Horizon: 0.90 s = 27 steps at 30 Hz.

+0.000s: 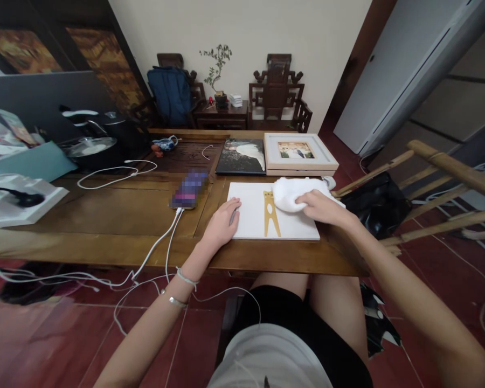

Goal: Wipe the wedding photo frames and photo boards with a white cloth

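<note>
Right hand (317, 205) on a white cloth (286, 191), left hand (222, 222) on a white board (250, 213)

The board lies flat on the wooden surface (283, 256), near its front edge. A gold two-legged shape (266, 216) stands out on it, left of the cloth. The cloth lies bunched over the board's far right corner; the right hand rests on it with one finger extended, and I cannot tell whether its grip pinches the fabric or just presses it. The left hand lies over the board's left edge, its grip spread, thumb apart from the fingers.

Left of the board, a phone (189, 188) is plugged into a white cable; its screen is pixelated, so any writing there cannot be read. Beyond the board lie a dark picture (236, 156) of a white bird-like form and, touching it, a pale-framed picture (295, 150).
</note>
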### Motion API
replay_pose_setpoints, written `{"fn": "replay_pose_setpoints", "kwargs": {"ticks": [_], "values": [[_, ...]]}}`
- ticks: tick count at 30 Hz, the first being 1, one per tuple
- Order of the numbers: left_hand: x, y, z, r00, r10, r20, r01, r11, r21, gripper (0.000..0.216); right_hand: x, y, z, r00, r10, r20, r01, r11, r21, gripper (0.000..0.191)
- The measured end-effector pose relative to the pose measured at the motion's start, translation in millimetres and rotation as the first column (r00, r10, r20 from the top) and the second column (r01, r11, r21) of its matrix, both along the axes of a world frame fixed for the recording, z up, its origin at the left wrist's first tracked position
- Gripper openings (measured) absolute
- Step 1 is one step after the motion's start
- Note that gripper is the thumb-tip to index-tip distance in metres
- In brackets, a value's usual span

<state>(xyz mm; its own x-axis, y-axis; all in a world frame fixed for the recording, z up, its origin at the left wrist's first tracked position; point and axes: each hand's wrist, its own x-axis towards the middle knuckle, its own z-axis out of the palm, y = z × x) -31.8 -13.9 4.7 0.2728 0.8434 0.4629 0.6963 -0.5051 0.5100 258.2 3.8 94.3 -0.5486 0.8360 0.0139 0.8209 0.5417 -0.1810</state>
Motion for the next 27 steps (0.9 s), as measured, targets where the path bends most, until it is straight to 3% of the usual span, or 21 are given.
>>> {"fn": "replay_pose_setpoints", "kwargs": {"ticks": [6,10,14,22,27], "values": [[0.8,-0.4,1.2,1.0,0.003,-0.002,-0.003,1.0,-0.003,0.032,4.1,-95.3,-2.0,0.996,0.089,-0.03,-0.091,0.994,-0.066,0.042],[1.5,-1.0,2.4,1.0,0.007,-0.004,-0.007,1.0,-0.007,0.032,6.1,-115.5,-1.6,0.991,0.129,-0.035,-0.132,0.987,-0.09,0.039],[1.5,-0.5,1.4,1.0,0.009,0.005,-0.009,1.0,-0.001,0.032,7.4,-86.0,-3.5,0.997,0.073,-0.025,-0.074,0.997,-0.037,0.04],[-0.4,0.5,-0.9,1.0,0.002,0.008,-0.002,1.0,0.008,0.031,-3.9,27.4,-0.1,0.999,0.006,-0.043,-0.005,1.0,0.009,0.035],[-0.2,0.2,-0.8,1.0,-0.001,0.021,0.001,1.0,-0.005,0.032,-7.8,49.2,-8.5,0.998,0.01,-0.061,-0.005,0.996,0.093,0.035]]}}
